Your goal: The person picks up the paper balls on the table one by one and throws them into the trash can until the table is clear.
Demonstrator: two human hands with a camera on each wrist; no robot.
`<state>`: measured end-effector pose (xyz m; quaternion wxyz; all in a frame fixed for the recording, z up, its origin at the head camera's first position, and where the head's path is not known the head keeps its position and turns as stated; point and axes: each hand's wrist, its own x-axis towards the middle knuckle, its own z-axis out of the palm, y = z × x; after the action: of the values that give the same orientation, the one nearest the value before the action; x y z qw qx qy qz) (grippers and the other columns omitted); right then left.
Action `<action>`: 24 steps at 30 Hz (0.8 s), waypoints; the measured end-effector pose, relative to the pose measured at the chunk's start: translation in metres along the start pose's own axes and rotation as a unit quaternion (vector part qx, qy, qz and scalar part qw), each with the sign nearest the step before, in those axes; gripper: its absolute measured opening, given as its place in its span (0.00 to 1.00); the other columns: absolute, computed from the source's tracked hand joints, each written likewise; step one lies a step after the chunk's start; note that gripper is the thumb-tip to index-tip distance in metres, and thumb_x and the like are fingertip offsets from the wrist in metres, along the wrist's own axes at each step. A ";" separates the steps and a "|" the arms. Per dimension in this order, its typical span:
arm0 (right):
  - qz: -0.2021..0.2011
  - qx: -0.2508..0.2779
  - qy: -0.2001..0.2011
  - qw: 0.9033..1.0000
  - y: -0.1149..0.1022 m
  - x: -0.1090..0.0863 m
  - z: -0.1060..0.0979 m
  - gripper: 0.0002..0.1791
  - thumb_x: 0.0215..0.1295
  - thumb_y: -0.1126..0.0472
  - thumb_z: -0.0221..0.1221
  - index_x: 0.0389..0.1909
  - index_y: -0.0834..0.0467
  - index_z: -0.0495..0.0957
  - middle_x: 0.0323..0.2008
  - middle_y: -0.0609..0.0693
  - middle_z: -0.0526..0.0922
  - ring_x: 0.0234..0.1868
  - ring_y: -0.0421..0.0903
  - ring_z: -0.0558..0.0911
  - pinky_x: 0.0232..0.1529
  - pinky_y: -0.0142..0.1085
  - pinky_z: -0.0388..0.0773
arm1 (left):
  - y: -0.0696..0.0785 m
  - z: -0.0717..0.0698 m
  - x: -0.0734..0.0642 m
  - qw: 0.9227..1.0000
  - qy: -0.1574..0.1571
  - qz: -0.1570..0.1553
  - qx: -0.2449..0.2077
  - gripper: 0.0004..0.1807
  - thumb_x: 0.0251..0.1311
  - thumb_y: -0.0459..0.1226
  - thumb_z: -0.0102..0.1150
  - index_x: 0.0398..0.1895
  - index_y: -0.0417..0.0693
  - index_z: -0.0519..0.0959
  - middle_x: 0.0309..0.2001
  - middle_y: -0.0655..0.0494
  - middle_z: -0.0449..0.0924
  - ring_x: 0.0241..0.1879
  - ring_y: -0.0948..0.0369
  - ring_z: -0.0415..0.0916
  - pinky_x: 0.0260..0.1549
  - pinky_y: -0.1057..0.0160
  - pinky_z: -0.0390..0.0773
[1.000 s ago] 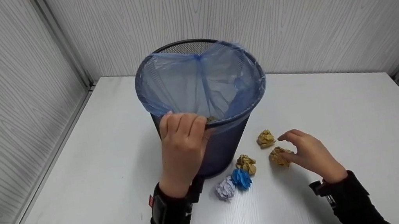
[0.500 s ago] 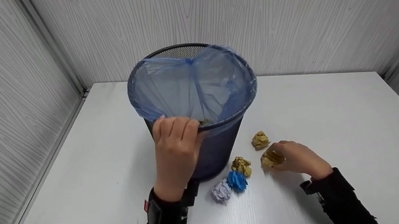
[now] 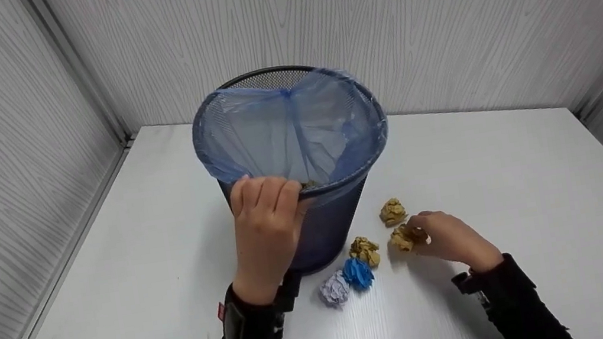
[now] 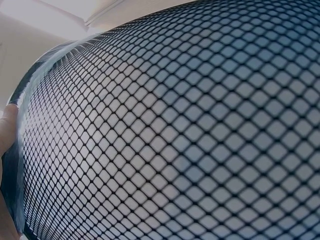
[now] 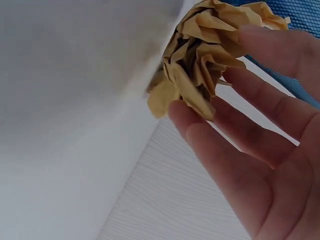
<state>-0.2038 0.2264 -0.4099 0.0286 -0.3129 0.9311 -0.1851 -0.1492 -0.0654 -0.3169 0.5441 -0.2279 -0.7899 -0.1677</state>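
Note:
My left hand (image 3: 267,225) grips the near rim of a dark mesh wastebasket (image 3: 320,235), fingers over the edge of its blue plastic liner (image 3: 266,133). In the left wrist view the basket's mesh wall (image 4: 150,130) fills most of the picture. To the right of the basket, my right hand (image 3: 454,237) holds a crumpled yellow-brown paper ball (image 3: 402,238) between thumb and fingers. The right wrist view shows that same paper ball (image 5: 205,50) at the fingertips. Just behind it lies another yellow-brown paper ball (image 3: 393,212). A bit of yellowish paper (image 3: 309,184) shows inside the liner.
Near the basket's foot lie a third yellow-brown ball (image 3: 364,252), a blue paper ball (image 3: 358,274) and a pale lilac one (image 3: 335,289), close together. The white table (image 3: 520,190) is bounded by wood-grain panels (image 3: 435,24) behind and at both sides.
My right hand has moved in to the left and closed its fingers on the nearer yellow-brown paper ball, shifting it slightly. The left hand keeps its grip on the rim.

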 end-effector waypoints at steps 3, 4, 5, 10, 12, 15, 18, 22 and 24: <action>-0.009 0.008 0.030 0.999 -0.004 0.001 -0.010 0.12 0.45 0.68 0.64 0.33 0.60 0.77 0.28 0.47 0.75 0.29 0.44 0.74 0.31 0.38 0.70 | 0.000 0.000 0.002 1.000 0.003 0.001 -0.002 0.16 0.61 0.45 0.45 0.29 0.40 0.70 0.29 0.50 0.67 0.32 0.52 0.63 0.43 0.50 0.61; -0.011 0.012 0.043 0.999 -0.006 0.001 -0.014 0.12 0.45 0.69 0.64 0.34 0.60 0.76 0.29 0.48 0.76 0.30 0.44 0.75 0.32 0.38 0.70 | 0.000 0.000 0.002 1.000 0.004 0.002 -0.004 0.15 0.61 0.45 0.45 0.29 0.40 0.70 0.29 0.50 0.67 0.32 0.52 0.63 0.43 0.50 0.61; -0.010 0.019 0.058 0.998 -0.008 0.001 -0.019 0.12 0.46 0.69 0.63 0.35 0.60 0.76 0.31 0.48 0.76 0.32 0.44 0.76 0.34 0.39 0.71 | 0.000 0.000 0.003 1.000 0.005 0.002 -0.005 0.15 0.61 0.45 0.46 0.29 0.40 0.70 0.29 0.50 0.67 0.32 0.52 0.63 0.43 0.50 0.61; -0.009 0.084 0.163 0.983 -0.023 0.002 -0.043 0.15 0.47 0.72 0.63 0.38 0.62 0.75 0.36 0.52 0.77 0.39 0.47 0.77 0.38 0.40 0.74 | 0.001 0.002 0.003 1.000 0.009 0.002 -0.007 0.15 0.61 0.45 0.46 0.29 0.40 0.70 0.29 0.50 0.68 0.32 0.52 0.63 0.43 0.50 0.61; -0.017 0.103 0.220 0.970 -0.030 0.003 -0.052 0.16 0.46 0.74 0.63 0.39 0.63 0.75 0.38 0.53 0.77 0.41 0.46 0.77 0.38 0.39 0.75 | 0.001 0.002 0.003 1.000 0.010 0.002 -0.006 0.15 0.61 0.45 0.46 0.29 0.40 0.70 0.29 0.50 0.68 0.32 0.52 0.63 0.43 0.50 0.61; -0.037 0.125 0.313 0.941 -0.043 0.004 -0.062 0.17 0.45 0.75 0.62 0.40 0.64 0.75 0.40 0.55 0.76 0.43 0.47 0.76 0.38 0.35 0.74 | 0.003 0.003 0.004 1.000 0.011 0.003 -0.004 0.16 0.61 0.45 0.45 0.29 0.40 0.70 0.29 0.50 0.68 0.32 0.52 0.63 0.43 0.50 0.61; -0.053 0.165 0.407 0.897 -0.058 0.005 -0.068 0.18 0.45 0.78 0.61 0.41 0.67 0.75 0.41 0.56 0.76 0.43 0.46 0.76 0.39 0.32 0.74 | 0.003 0.003 0.004 1.000 0.009 0.004 -0.006 0.15 0.61 0.45 0.45 0.29 0.40 0.70 0.29 0.50 0.67 0.32 0.52 0.63 0.44 0.50 0.61; -0.096 0.259 0.492 0.825 -0.085 0.010 -0.071 0.19 0.44 0.82 0.58 0.41 0.73 0.72 0.43 0.57 0.74 0.45 0.49 0.76 0.40 0.34 0.73 | 0.001 0.002 0.002 1.000 0.008 0.003 -0.007 0.15 0.61 0.45 0.46 0.28 0.40 0.69 0.28 0.49 0.67 0.31 0.52 0.63 0.43 0.50 0.61; -0.130 0.295 0.512 0.796 -0.098 0.014 -0.070 0.18 0.45 0.80 0.57 0.41 0.76 0.70 0.44 0.58 0.73 0.45 0.52 0.76 0.41 0.35 0.73 | 0.001 0.002 0.001 1.000 0.009 0.001 -0.007 0.15 0.60 0.45 0.46 0.28 0.40 0.69 0.28 0.50 0.67 0.31 0.52 0.63 0.43 0.50 0.61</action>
<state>-0.1703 0.1687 -0.3087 -0.3858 -0.2673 0.6608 -0.5857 -0.1504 -0.0633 -0.3165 0.5497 -0.2314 -0.7834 -0.1749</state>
